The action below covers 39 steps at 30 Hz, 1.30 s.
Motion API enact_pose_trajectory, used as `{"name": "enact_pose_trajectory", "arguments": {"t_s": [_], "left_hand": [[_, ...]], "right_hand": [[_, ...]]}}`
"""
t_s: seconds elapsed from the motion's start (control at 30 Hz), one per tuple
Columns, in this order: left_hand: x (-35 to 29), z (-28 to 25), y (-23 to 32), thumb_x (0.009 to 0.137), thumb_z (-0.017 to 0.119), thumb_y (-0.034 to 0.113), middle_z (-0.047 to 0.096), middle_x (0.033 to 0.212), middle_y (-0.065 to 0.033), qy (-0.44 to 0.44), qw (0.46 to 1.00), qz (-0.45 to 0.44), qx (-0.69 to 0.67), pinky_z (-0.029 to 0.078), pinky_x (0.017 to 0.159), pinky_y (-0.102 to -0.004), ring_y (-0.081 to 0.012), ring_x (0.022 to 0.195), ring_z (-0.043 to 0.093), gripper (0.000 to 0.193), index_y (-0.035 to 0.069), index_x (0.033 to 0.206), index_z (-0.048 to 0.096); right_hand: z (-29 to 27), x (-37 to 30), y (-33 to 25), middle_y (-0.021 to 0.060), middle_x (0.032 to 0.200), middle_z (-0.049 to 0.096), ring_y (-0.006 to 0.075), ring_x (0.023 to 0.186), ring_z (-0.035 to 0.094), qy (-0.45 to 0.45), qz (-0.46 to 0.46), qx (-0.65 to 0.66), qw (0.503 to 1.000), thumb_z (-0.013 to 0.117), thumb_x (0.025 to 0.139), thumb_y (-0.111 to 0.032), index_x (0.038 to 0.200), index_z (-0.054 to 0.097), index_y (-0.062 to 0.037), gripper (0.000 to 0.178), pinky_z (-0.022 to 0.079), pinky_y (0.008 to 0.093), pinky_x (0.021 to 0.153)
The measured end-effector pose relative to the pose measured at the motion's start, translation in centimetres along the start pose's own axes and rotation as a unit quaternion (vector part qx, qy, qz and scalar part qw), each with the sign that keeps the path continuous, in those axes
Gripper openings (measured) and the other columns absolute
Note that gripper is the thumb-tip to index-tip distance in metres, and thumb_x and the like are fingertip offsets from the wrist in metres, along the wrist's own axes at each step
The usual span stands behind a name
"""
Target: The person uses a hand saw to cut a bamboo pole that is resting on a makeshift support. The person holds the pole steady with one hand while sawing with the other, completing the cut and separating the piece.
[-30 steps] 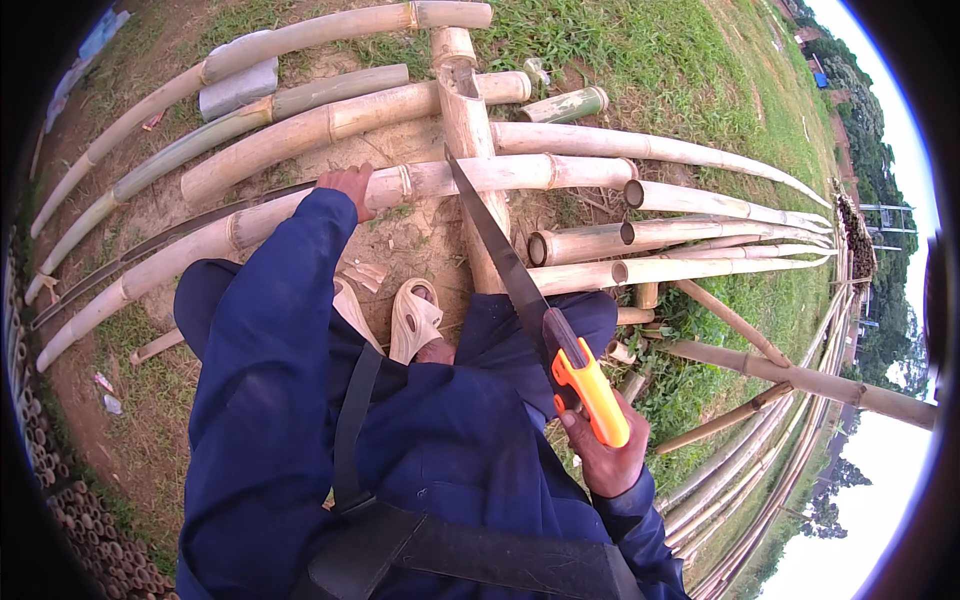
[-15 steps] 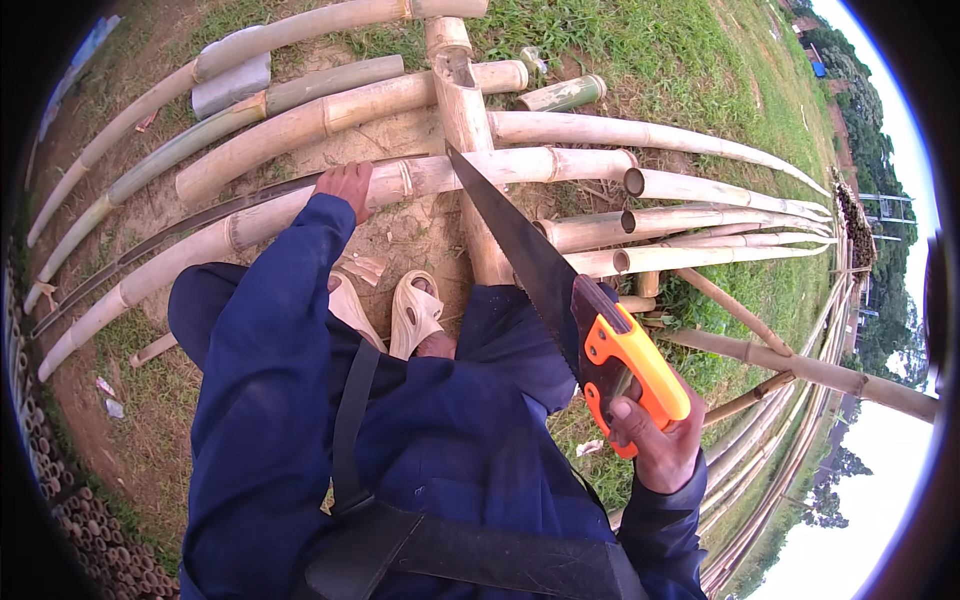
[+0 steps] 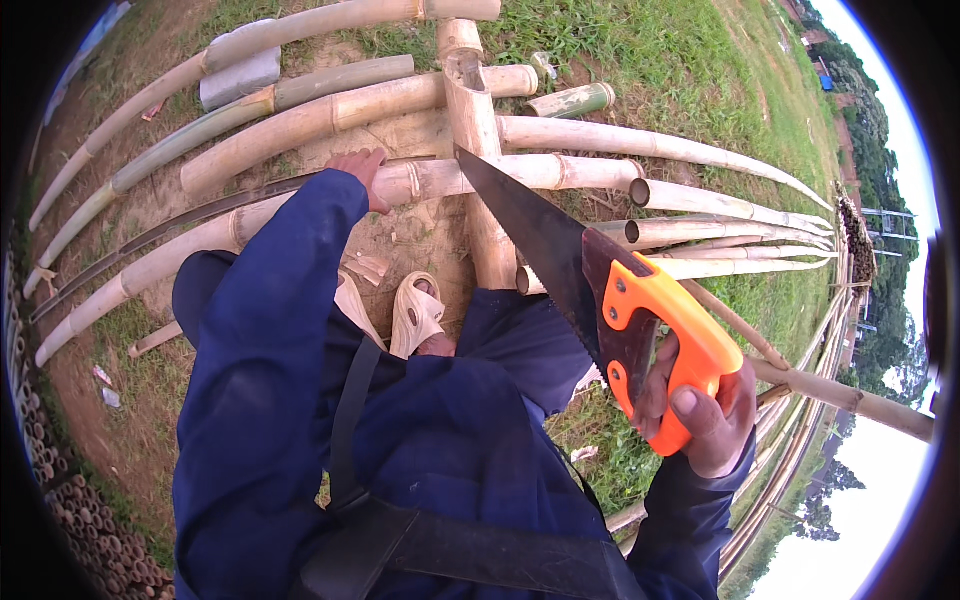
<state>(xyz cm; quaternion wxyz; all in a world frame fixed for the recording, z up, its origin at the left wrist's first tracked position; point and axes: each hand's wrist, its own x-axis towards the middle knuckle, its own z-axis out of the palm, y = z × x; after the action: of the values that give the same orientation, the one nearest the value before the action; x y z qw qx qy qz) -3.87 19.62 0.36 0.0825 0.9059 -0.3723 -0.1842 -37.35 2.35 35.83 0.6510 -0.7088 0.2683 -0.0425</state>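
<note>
Right hand [image 3: 700, 410] is wrapped tight around the orange handle of a hand saw [image 3: 590, 290], dark blade pointing down at the pale bamboo pole [image 3: 500, 178] lying across the others on the ground. Left hand [image 3: 358, 170] is pressed flat on that same pole, fingers curled over it, just left of the blade tip. My take: long, light strokes, let the teeth do the work, and that bracing hand should sit well clear of the cut line. The pole is smooth, tan, with ring joints and a hollow cut end; it rests on an upright-running pole [image 3: 478, 150], in front of a sandalled foot [image 3: 415, 315].
</note>
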Motion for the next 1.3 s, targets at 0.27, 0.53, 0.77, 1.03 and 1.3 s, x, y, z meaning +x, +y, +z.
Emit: {"name": "enact_pose_trajectory", "arguments": {"t_s": [0.27, 0.53, 0.77, 1.03, 1.3], "left_hand": [[0.8, 2.9, -0.2, 0.065, 0.088, 0.045, 0.071, 0.119, -0.0177, -0.029, 0.999, -0.039, 0.021, 0.053, 0.096, -0.0456, -0.0322, 0.114, 0.068, 0.085, 0.005, 0.131, 0.054], [-2.5, 5.6, 1.7, 0.067, 0.091, 0.031, 0.06, 0.119, -0.0186, 0.136, 0.986, 0.0, 0.096, 0.044, 0.101, -0.0464, -0.0337, 0.119, 0.057, 0.082, 0.004, 0.132, 0.048], [-1.5, 1.8, 1.8, 0.064, 0.087, 0.045, 0.066, 0.121, -0.0171, -0.066, 0.997, -0.026, -0.019, 0.046, 0.103, -0.0461, -0.0353, 0.119, 0.062, 0.086, 0.008, 0.135, 0.053], [-0.7, 2.8, 1.5, 0.065, 0.087, 0.042, 0.072, 0.112, -0.0166, -0.05, 0.998, -0.048, -0.008, 0.052, 0.095, -0.0477, -0.035, 0.109, 0.069, 0.079, 0.013, 0.132, 0.056], [1.6, 1.2, 0.7, 0.068, 0.086, 0.04, 0.073, 0.104, -0.0156, -0.019, 0.998, -0.065, 0.018, 0.054, 0.089, -0.0482, -0.0356, 0.1, 0.072, 0.068, 0.013, 0.122, 0.056]], "right_hand": [[1.2, 3.5, -3.8, 0.0079, 0.065, 0.056, 0.0124, 0.048, 0.05, 0.061, -0.073, -0.047, 0.994, 0.064, 0.095, -0.026, 0.116, 0.057, 0.0104, 0.043, 0.04, 0.0248, 0.048], [-1.2, 4.0, -6.5, 0.0073, 0.061, 0.052, 0.0102, 0.04, 0.045, 0.087, -0.112, -0.03, 0.989, 0.067, 0.093, -0.033, 0.114, 0.055, 0.0152, 0.054, 0.039, 0.0225, 0.04], [-5.7, 3.0, -6.1, 0.0036, 0.066, 0.052, 0.0083, 0.04, 0.045, 0.021, -0.217, 0.013, 0.976, 0.045, 0.106, -0.022, 0.128, 0.043, 0.015, 0.043, 0.042, 0.0207, 0.04], [-5.0, 0.8, 0.0, 0.0065, 0.074, 0.059, 0.0119, 0.058, 0.058, 0.089, -0.183, -0.042, 0.978, 0.066, 0.087, -0.01, 0.126, 0.051, 0.0123, 0.048, 0.047, 0.0252, 0.052], [-1.1, 2.1, 12.8, 0.0013, 0.074, 0.059, 0.0052, 0.059, 0.052, 0.137, -0.143, -0.02, 0.98, 0.066, 0.091, -0.002, 0.108, 0.063, 0.0049, 0.019, 0.043, 0.0213, 0.055]]}}
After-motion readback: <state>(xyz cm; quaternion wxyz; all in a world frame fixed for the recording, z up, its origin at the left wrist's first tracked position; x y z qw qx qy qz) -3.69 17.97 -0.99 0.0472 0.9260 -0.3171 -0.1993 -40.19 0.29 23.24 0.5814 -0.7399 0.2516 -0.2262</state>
